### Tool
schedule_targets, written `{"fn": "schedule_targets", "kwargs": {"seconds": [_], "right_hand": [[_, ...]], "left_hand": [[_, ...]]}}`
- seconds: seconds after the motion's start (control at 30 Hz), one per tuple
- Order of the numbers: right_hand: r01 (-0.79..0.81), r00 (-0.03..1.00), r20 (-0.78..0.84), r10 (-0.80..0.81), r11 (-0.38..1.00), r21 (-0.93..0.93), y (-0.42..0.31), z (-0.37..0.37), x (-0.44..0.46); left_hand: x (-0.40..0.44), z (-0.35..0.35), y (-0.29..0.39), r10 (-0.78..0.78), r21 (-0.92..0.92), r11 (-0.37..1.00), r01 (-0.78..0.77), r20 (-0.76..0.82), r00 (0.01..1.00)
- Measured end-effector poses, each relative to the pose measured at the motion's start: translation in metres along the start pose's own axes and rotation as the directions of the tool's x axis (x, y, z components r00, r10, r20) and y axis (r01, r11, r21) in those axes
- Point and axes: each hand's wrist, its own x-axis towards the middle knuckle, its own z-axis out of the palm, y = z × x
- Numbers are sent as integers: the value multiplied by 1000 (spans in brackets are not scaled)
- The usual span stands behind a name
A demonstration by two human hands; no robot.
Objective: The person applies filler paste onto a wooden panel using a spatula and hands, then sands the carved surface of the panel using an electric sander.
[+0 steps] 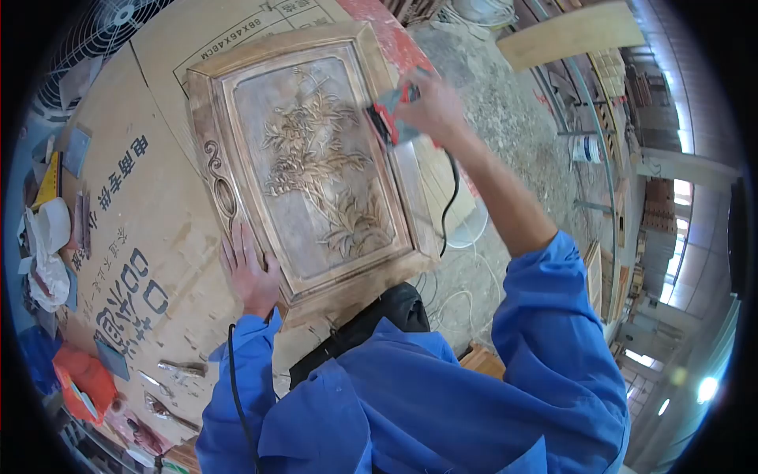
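A carved wooden panel (316,158) with raised leaves and flowers lies on the cardboard-covered table. My left hand (251,272) rests flat on the lower left part of its frame, fingers spread. Over the panel's right edge, my right hand (433,107) is wrapped round a red and grey power tool (388,118), slightly blurred. The tool's underside is against or just over the right frame; contact cannot be made out. A black cord (452,197) hangs below it.
Cardboard (158,229) with printed writing covers the table. Hand tools (170,411), an orange-red bag (83,383) and a yellow triangle (49,182) lie to the left. A fan (103,31) stands upper left. A white bucket (586,148) is at the right, near metal racks.
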Motion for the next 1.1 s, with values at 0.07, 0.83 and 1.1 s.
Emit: {"fn": "schedule_targets", "kwargs": {"seconds": [0.07,0.83,1.1], "right_hand": [[-6,998,60,6,1000,0,-6,-5,61],[-103,955,284,88,994,38,6,-42,-214],[-404,770,563,300,912,67,-13,-77,-344]], "left_hand": [[-1,-4,3,-16,-3,1000,16,21,1000],[-4,6,-6,39,31,999,-36,-95,995],[-8,11,-12,54,21,998,-51,-129,990]]}}
